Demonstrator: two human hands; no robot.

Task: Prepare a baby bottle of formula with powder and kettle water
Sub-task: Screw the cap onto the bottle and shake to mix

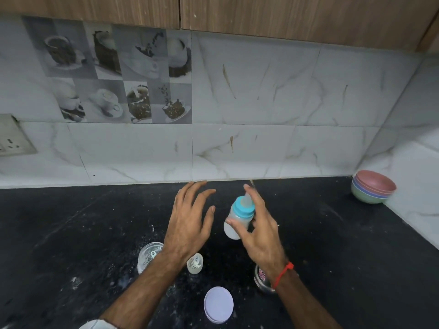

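The left hand [190, 219] hovers with fingers spread, gripping nothing; at its 3 o'clock the right hand [257, 230] grips a milky blue-collared baby bottle [237, 218], tilted above the black stone counter [332, 245]. At 6 o'clock sits a round lilac lid [218, 304]; at 2 o'clock, stacked pastel bowls [373, 189].

Dim, soft light; motion blur; wide-angle edge distortion.

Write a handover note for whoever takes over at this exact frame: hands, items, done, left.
Left hand: open, empty, beside the bottle.
Right hand: holds the baby bottle tilted above the black counter.
Bottle: blue collar and teat on, milky liquid inside, so filling and capping look done.
On counter: clear bottle cap, lilac lid, steel container under the right wrist.
Left: probably mixing, then fitting the cap.
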